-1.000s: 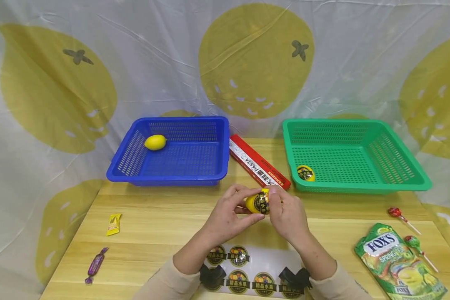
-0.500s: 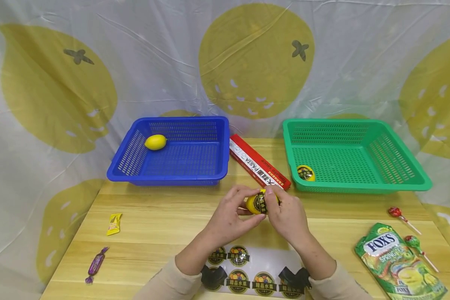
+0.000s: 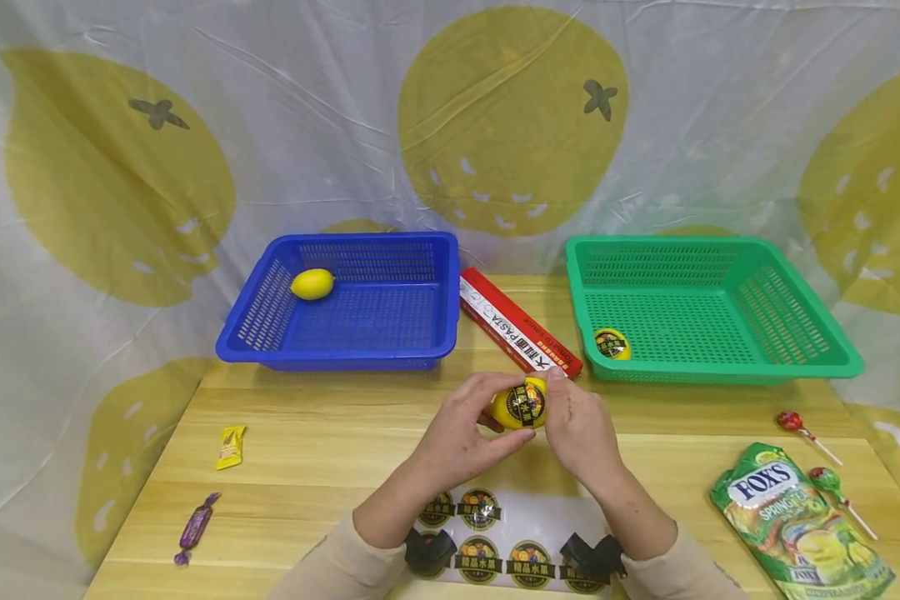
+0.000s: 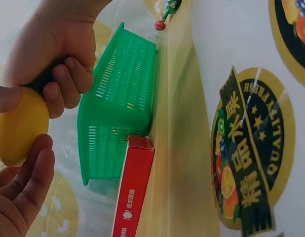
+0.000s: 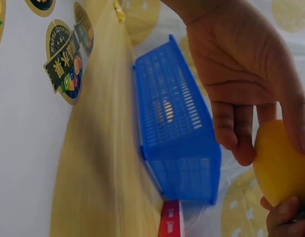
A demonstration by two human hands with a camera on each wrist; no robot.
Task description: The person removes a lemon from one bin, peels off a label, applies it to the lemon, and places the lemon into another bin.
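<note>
Both hands hold one yellow lemon (image 3: 521, 406) above the table's middle; a round black sticker shows on its front. My left hand (image 3: 461, 433) grips it from the left, fingers curled round it, and the lemon (image 4: 17, 126) fills that wrist view's left edge. My right hand (image 3: 577, 425) pinches it from the right, thumb on top; the lemon (image 5: 281, 165) shows beside those fingers. A sheet of round stickers (image 3: 495, 542) lies under my wrists. A bare lemon (image 3: 312, 284) sits in the blue basket (image 3: 345, 354). A stickered lemon (image 3: 612, 344) sits in the green basket (image 3: 720, 371).
A red pasta box (image 3: 517, 325) lies between the baskets. A green candy bag (image 3: 798, 525) and two lollipops (image 3: 795, 425) are at the right. A yellow sweet (image 3: 230, 446) and a purple sweet (image 3: 193, 529) lie at the left. A lemon-print cloth hangs behind.
The lemon has been turned in my hands so its sticker faces the camera. My right thumb has slid off the sticker to the lemon's right side.
</note>
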